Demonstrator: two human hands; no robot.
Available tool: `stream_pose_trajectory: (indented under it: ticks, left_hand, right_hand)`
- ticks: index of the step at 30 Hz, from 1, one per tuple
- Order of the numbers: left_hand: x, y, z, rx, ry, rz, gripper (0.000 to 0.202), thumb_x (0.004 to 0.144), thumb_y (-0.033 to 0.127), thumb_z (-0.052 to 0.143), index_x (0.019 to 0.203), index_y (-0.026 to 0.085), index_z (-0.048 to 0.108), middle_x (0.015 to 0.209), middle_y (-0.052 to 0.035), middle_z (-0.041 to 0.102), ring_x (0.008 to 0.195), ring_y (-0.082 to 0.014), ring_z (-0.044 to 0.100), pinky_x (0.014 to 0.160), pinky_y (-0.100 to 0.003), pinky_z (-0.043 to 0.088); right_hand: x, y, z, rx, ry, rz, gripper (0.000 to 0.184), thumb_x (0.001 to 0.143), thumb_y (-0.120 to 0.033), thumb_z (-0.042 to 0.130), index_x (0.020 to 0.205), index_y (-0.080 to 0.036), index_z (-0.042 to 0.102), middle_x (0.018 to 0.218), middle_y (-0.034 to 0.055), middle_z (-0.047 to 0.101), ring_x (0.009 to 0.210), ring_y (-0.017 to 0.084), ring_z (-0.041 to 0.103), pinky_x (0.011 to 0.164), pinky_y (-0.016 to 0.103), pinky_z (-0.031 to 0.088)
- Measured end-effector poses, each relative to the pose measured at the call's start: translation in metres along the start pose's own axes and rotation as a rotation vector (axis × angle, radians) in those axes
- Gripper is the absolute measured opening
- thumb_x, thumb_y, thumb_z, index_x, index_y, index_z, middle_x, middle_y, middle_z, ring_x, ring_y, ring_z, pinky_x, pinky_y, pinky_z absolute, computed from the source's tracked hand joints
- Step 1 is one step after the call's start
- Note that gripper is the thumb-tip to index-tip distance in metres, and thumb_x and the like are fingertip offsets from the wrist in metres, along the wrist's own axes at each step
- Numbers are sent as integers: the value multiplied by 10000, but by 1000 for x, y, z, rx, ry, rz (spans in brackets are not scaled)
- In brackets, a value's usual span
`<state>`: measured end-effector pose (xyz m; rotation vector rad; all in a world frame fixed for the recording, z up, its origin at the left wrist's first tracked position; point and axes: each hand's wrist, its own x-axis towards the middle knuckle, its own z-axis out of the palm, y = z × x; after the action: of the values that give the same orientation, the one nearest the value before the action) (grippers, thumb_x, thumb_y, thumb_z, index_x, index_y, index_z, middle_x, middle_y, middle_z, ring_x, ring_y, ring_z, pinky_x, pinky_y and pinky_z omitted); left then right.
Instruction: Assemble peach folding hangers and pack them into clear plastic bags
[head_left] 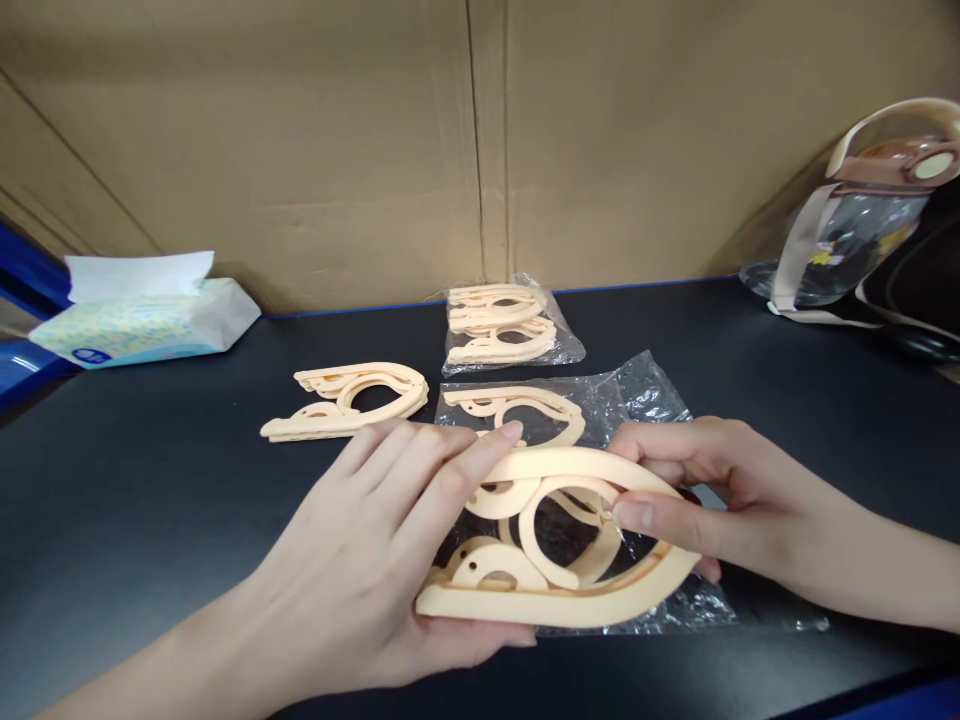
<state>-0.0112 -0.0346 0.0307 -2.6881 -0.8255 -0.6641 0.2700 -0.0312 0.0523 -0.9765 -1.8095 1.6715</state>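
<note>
A cream plastic folding hanger, folded into a loop with a curled hook inside, is held between both hands above the table. My left hand grips its left end, with the fingers over the top and the thumb beneath. At the rounded right end, my right hand pinches the frame between thumb and fingers. Below and behind it lies a clear plastic bag, crinkled, with another folded hanger in or on it; I cannot tell which. Further left, a folded hanger rests on the bare table.
A clear bag of several folded hangers lies at the back of the black table. Tissues stand back left, and a clear bottle with a strap stands back right. A cardboard wall closes off the rear.
</note>
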Motion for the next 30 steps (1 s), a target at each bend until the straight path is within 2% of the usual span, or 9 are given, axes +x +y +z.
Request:
stream_pose_trajectory:
  ticks: [4,8,13,16,21,25,30]
  left_hand:
    - [1,1,0,4,-15,-12,729,1081,669,352,1504,77,407,1194,-140,637,1053,-275,591,958,-388,431]
    - [1,0,0,-23,-5,-12,685,1090,634,380,1485,77,427,1179,-134,641,1043,-269,592,953,-379,419]
    - [0,-1,1,-42,32,2,656,1088,609,420,1461,71,462,1154,-127,651,1016,-264,606,928,-374,425]
    - [-1,-3,2,-44,25,-8,708,1067,658,433,1477,81,447,1178,-130,654,1035,-272,612,963,-381,431]
    - [-2,-5,4,-72,17,0,910,1010,804,363,1549,71,373,1302,-167,632,1133,-299,609,1047,-391,429]
    - [-1,-5,5,-37,-4,20,864,1045,752,344,1561,60,359,1391,-195,594,1204,-313,587,1108,-405,395]
    - [-1,-4,3,-66,-6,7,809,1054,717,378,1535,67,390,1333,-178,611,1176,-308,592,1072,-395,417]
  right_hand:
    - [0,5,0,9,-16,-16,267,1014,-385,685,835,-203,607,662,-77,464,532,48,419,457,141,340]
    - [-1,7,-2,14,-27,-21,212,1025,-382,670,900,-212,645,655,-77,489,538,54,433,476,130,395]
    - [-1,7,-3,16,-9,-12,190,987,-354,729,886,-211,655,642,-83,505,535,45,448,484,118,399]
    - [1,7,-3,44,-21,2,198,985,-361,732,885,-210,652,648,-83,501,541,46,442,486,115,407]
    - [2,7,-4,89,-53,11,195,1010,-365,699,903,-210,649,677,-76,517,556,47,446,490,115,409]
    - [2,5,-3,149,-66,24,219,1006,-349,709,861,-201,637,691,-77,520,548,36,437,480,114,387]
    - [4,4,-1,165,-78,33,218,1010,-359,705,877,-197,648,692,-76,522,543,31,443,472,115,370]
